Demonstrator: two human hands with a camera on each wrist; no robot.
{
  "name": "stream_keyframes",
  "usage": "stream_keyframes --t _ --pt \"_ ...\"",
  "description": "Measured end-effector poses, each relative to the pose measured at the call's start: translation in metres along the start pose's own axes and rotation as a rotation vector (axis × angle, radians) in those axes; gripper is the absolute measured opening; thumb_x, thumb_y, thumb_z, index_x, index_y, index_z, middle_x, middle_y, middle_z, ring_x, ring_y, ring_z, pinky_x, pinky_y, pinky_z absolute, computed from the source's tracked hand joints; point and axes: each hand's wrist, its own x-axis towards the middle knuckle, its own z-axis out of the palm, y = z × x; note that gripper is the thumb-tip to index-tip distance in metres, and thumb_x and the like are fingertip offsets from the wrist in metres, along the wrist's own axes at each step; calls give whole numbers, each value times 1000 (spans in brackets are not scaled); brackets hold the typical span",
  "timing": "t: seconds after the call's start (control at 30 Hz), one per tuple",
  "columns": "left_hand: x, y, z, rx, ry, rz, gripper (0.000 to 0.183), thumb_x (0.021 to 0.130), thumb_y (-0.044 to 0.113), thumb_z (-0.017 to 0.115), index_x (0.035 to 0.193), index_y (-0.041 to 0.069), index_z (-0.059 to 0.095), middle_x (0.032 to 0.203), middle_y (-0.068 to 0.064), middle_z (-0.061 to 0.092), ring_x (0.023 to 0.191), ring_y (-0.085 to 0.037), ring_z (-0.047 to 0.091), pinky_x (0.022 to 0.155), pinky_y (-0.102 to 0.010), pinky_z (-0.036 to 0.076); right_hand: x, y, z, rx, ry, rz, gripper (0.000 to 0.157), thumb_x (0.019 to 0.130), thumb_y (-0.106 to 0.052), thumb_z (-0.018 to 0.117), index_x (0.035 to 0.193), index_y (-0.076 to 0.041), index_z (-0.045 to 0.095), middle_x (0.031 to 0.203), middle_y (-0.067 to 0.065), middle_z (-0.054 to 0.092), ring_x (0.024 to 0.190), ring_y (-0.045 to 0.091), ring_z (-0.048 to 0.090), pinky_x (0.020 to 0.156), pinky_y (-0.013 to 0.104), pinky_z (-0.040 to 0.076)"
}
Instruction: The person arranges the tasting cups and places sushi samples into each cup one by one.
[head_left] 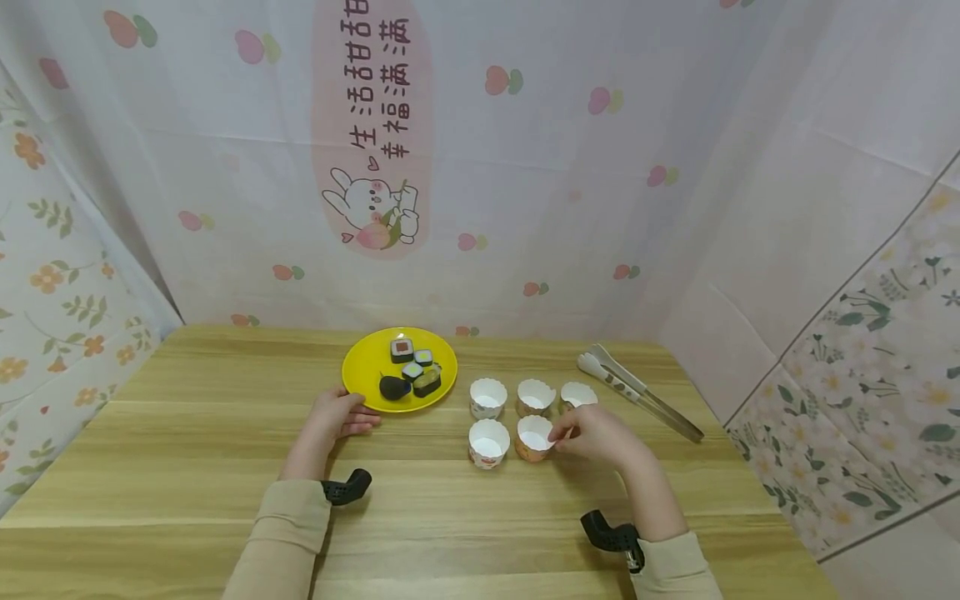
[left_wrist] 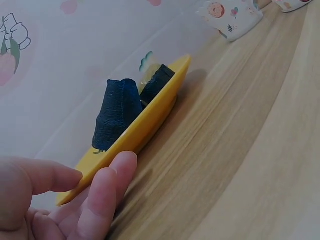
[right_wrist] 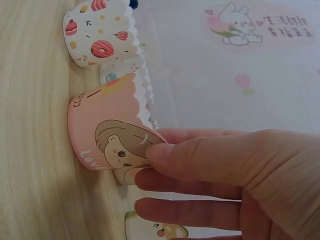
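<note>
My left hand (head_left: 339,417) pinches the near-left rim of a yellow plate (head_left: 363,387), thumb on top and fingers under the edge, as the left wrist view shows. On the plate lie several sushi pieces: a square roll (head_left: 402,350) with a red centre, smaller rolls, a topped piece (head_left: 427,382) and a dark seaweed-wrapped cone (left_wrist: 117,112). To the right, my right hand (head_left: 592,432) pinches the rim of a pink paper baking cup (right_wrist: 107,125) with a cartoon girl on it. That cup (head_left: 531,450) stands upright at the right of the front row, its white inside facing up.
Beside it stands a white patterned cup (head_left: 487,446). Three more paper cups (head_left: 488,398) form the row behind, the rightmost partly hidden by my right hand. Metal tongs (head_left: 641,392) lie at the back right. A printed cloth (head_left: 525,208) hangs along the wooden table's (head_left: 420,517) back edge.
</note>
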Motion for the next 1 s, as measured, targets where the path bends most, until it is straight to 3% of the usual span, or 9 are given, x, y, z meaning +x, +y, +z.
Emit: stream_keyframes --t 0.3,0.6,1.0 --pt "0 -2 -2 5 -30 18 47 101 6 39 139 -15 23 77 -12 67 66 -20 69 62 -29 58 -1 -2 -2 -6 9 -12 20 82 0 68 98 -9 75 84 -2 66 65 11 53 56 25 47" --pt "-3 -1 -4 -5 -46 16 45 102 6 40 139 -15 25 79 -13 67 68 -20 69 63 -29 58 -6 -6 -11 -18 45 -6 20 84 -5 69 103 -8 74 86 -5 65 77 12 58 66 31 50" --pt "-3 -1 -3 -23 -48 26 47 102 6 39 140 -14 23 81 -13 66 70 -20 69 65 -30 59 -16 2 -28 -28 240 72 20 90 -12 66 110 -9 71 95 2 68 84 22 62 66 37 53"
